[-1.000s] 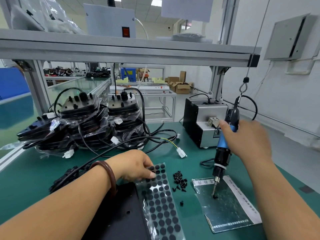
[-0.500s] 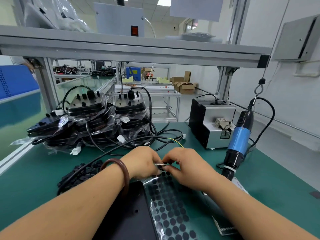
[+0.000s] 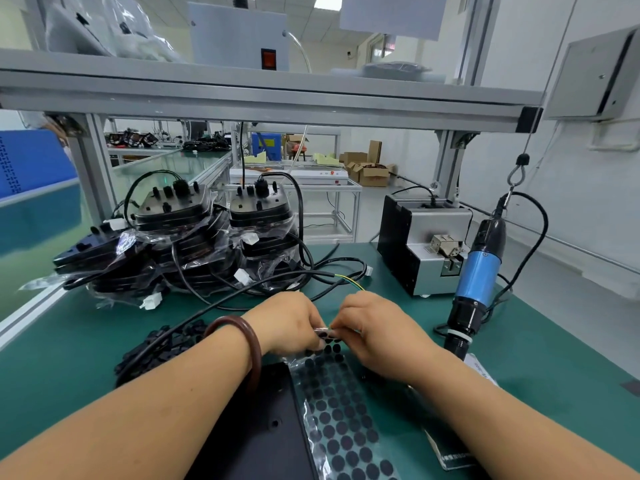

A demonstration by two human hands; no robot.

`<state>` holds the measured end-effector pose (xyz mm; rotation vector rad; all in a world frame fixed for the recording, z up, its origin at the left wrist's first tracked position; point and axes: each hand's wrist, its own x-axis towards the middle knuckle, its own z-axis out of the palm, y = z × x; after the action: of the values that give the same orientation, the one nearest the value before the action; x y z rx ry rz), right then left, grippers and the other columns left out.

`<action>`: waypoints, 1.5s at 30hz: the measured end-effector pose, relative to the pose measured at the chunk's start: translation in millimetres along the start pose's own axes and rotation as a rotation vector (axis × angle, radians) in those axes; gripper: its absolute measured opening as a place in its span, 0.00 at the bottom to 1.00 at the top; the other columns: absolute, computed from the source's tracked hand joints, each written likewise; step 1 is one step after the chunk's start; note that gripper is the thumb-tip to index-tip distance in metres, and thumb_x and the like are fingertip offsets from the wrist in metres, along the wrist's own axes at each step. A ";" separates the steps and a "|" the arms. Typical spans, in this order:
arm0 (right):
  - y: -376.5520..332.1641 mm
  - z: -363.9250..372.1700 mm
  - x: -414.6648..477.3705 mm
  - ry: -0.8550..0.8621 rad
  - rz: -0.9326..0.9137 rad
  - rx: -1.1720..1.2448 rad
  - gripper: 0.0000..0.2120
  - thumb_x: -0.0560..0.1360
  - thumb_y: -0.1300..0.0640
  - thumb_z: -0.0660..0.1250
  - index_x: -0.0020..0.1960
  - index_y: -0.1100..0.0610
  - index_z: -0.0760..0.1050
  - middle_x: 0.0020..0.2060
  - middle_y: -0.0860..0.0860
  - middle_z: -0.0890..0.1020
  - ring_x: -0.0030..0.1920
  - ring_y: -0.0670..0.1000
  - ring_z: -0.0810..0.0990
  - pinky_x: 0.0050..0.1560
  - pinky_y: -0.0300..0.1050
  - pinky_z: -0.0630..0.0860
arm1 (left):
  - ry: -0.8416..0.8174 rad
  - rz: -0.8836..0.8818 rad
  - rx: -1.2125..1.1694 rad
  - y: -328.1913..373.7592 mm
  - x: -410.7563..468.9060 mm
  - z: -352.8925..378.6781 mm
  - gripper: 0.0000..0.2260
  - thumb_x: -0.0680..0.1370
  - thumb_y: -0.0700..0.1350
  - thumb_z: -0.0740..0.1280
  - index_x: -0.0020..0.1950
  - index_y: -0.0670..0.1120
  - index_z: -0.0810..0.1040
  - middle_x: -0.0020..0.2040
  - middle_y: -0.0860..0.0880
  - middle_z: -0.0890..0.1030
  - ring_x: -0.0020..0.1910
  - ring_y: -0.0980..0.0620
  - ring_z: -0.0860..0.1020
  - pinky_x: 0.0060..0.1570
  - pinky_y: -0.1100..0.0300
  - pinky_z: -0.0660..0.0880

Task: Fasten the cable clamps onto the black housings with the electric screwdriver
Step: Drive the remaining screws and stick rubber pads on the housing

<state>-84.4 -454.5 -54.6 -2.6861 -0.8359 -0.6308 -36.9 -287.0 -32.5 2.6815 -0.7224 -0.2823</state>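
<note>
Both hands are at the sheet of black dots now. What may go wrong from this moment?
1. The left hand and right hand pinch the dot sheet; a hard tug may crease it over the edge of the black housing.
2. The electric screwdriver hangs free beside the right forearm, which may knock it swinging.

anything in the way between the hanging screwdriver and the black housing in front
Yes. A clear sheet of black round pads lies along the right edge of the black housing, the left hand and right hand pinching its far end. The electric screwdriver hangs beyond them, unheld.
</note>
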 end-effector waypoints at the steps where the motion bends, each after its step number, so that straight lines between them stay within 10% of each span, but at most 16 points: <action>1: 0.1 0.1 -0.1 -0.011 -0.009 -0.022 0.08 0.78 0.58 0.66 0.47 0.60 0.82 0.40 0.54 0.79 0.45 0.56 0.76 0.45 0.52 0.75 | -0.004 -0.002 0.001 0.2 0.3 -0.2 0.05 0.74 0.48 0.71 0.38 0.51 0.81 0.27 0.54 0.73 0.26 0.59 0.69 0.28 0.66 0.65; 12: 2.8 5.8 0.0 -0.105 0.040 -0.136 0.10 0.80 0.60 0.59 0.56 0.58 0.78 0.49 0.54 0.78 0.51 0.55 0.75 0.55 0.51 0.71 | -0.016 -0.046 -0.081 -3.3 -0.9 -3.0 0.08 0.74 0.52 0.70 0.39 0.50 0.81 0.29 0.54 0.74 0.28 0.58 0.70 0.29 0.66 0.66; 17: 5.1 8.2 -1.1 -0.147 0.098 -0.079 0.12 0.81 0.56 0.58 0.58 0.55 0.78 0.52 0.51 0.78 0.53 0.51 0.76 0.63 0.50 0.68 | 0.000 -0.002 -0.045 -5.5 -2.0 -0.5 0.10 0.75 0.54 0.69 0.49 0.50 0.84 0.43 0.50 0.83 0.41 0.53 0.78 0.45 0.61 0.75; 45: 8.6 6.7 -4.6 -0.053 0.167 0.128 0.06 0.78 0.59 0.64 0.49 0.58 0.79 0.43 0.48 0.80 0.44 0.47 0.75 0.51 0.37 0.69 | 0.124 0.006 0.219 2.9 -9.4 -2.6 0.08 0.73 0.58 0.68 0.51 0.62 0.81 0.51 0.60 0.81 0.53 0.56 0.77 0.45 0.62 0.71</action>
<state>-80.6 -461.1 -63.7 -2.6304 -0.6328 -0.4533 -45.4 -283.8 -28.1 2.8704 -0.7622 -0.0362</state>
